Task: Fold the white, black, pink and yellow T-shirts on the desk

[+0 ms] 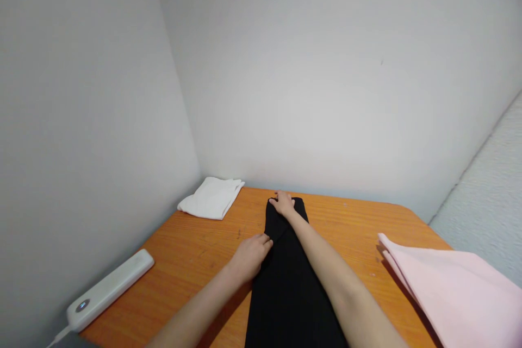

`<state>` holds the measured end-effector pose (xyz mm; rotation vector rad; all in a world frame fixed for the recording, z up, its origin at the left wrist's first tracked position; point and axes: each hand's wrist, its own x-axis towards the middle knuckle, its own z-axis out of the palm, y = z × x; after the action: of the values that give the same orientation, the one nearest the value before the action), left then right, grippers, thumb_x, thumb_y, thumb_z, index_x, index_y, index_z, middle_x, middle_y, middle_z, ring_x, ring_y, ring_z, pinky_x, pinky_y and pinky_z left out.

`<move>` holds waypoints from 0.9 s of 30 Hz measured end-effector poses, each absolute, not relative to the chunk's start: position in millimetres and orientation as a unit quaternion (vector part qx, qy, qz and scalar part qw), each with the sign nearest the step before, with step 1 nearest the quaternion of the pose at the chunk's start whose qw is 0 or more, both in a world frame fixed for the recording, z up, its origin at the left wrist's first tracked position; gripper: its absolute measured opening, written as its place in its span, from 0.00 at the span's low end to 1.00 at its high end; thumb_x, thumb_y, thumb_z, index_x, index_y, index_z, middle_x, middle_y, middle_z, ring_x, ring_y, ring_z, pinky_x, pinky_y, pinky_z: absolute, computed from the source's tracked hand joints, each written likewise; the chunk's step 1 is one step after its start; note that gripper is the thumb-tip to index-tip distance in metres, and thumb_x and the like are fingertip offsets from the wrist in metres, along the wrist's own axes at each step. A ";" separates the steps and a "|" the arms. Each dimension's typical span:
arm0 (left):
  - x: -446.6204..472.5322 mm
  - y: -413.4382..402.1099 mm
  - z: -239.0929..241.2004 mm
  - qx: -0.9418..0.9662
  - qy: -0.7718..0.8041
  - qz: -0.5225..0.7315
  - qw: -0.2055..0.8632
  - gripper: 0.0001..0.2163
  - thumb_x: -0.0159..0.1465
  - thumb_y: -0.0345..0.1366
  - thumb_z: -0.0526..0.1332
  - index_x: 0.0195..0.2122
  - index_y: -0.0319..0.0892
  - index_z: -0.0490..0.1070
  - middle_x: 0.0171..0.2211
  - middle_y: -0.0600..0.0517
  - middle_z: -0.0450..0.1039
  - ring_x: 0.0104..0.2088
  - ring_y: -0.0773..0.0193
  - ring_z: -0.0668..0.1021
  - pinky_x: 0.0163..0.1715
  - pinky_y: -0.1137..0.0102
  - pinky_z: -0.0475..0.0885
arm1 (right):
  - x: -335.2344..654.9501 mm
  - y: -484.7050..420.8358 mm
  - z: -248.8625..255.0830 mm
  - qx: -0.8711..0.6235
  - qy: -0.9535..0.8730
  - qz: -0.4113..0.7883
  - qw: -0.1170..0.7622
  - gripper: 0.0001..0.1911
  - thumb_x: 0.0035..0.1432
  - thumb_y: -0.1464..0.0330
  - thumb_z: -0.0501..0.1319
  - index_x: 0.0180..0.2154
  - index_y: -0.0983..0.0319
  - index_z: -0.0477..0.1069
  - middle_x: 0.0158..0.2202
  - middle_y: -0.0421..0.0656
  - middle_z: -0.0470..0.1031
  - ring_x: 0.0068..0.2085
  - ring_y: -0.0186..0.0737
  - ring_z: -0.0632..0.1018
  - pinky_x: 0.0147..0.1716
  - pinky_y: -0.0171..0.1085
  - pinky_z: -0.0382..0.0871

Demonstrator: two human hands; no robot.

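Note:
A long black piece of clothing (pixel 291 288), which looks like trousers folded lengthwise, lies flat on the table with its narrow end away from me. My right hand (pixel 283 204) rests on that far end, fingers spread a little over the fabric. Nearer to me, my left hand (pixel 250 254) lies along the garment's left edge, its fingertips reaching onto the cloth. Its thumb is hidden. A diagonal seam or crease runs across the fabric between the two hands. The garment's near end passes out of the bottom of the view.
The wooden table (pixel 346 225) stands against grey-white walls. A folded white cloth (pixel 212 197) lies at the back left corner. At the left edge sits a long white device (pixel 112 288) with a small display and a cable. Folded pink fabric (pixel 465 288) covers the right side.

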<state>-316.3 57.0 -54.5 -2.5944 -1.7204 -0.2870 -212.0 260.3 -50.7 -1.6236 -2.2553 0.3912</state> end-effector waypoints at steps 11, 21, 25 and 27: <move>-325.7 33.5 -63.1 -0.859 -0.504 -0.089 -0.013 0.27 0.70 0.42 0.49 0.68 0.43 0.46 0.69 0.46 0.42 0.68 0.58 0.48 0.66 0.58 0.51 | -122.1 177.4 -88.3 -0.433 -0.894 0.022 0.110 0.39 0.66 0.51 0.42 0.66 0.74 0.47 0.68 0.53 0.43 0.69 0.47 0.44 0.65 0.45 0.36; -333.4 41.3 -67.6 -0.868 -0.494 -0.040 0.016 0.25 0.72 0.43 0.43 0.68 0.44 0.44 0.69 0.48 0.40 0.68 0.60 0.47 0.65 0.56 0.50 | -116.7 171.9 -87.2 -0.434 -0.893 -0.013 0.118 0.39 0.67 0.51 0.41 0.66 0.75 0.47 0.68 0.55 0.45 0.68 0.47 0.47 0.66 0.47 0.39; -325.8 30.1 -54.3 -0.873 -0.479 -0.068 0.067 0.25 0.71 0.41 0.46 0.68 0.44 0.46 0.69 0.48 0.41 0.69 0.59 0.45 0.66 0.56 0.43 | -110.2 153.9 -70.9 -0.401 -0.907 -0.023 0.129 0.35 0.68 0.56 0.44 0.67 0.74 0.46 0.69 0.53 0.40 0.69 0.46 0.41 0.66 0.47 0.35; -322.0 14.6 -47.8 -0.882 -0.461 -0.077 0.066 0.25 0.71 0.42 0.47 0.68 0.45 0.46 0.70 0.49 0.40 0.69 0.60 0.44 0.66 0.57 0.42 | -103.6 134.0 -66.9 -0.376 -0.918 -0.008 0.126 0.36 0.68 0.56 0.45 0.66 0.74 0.48 0.68 0.54 0.42 0.68 0.47 0.42 0.66 0.47 0.37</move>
<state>-322.0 14.6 -47.8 -2.6597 -1.3900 -0.2333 -103.6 134.0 -66.9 -1.0964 -2.6736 -0.0223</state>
